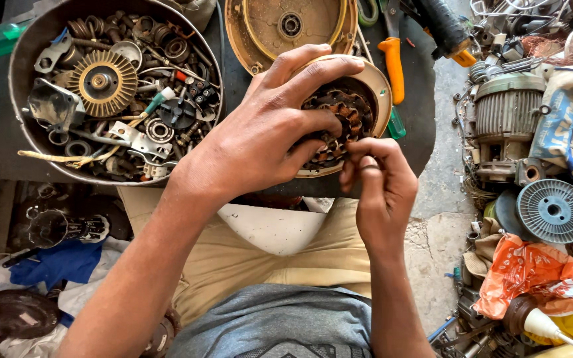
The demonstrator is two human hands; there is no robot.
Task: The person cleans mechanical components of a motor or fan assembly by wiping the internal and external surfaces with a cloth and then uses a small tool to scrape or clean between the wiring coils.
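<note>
Steadying the round tan motor housing with copper windings (356, 113), frame centre.
Left hand (266, 136) fingers spread across it; right hand (379, 185) fingers pinch at the rim: brace firmly, pull gently.

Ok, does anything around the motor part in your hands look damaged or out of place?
Nothing clearly damaged. The left hand steadies the round motor winding while the right hand picks at its lower edge. Loose hardware stays inside the metal bowl.
</note>
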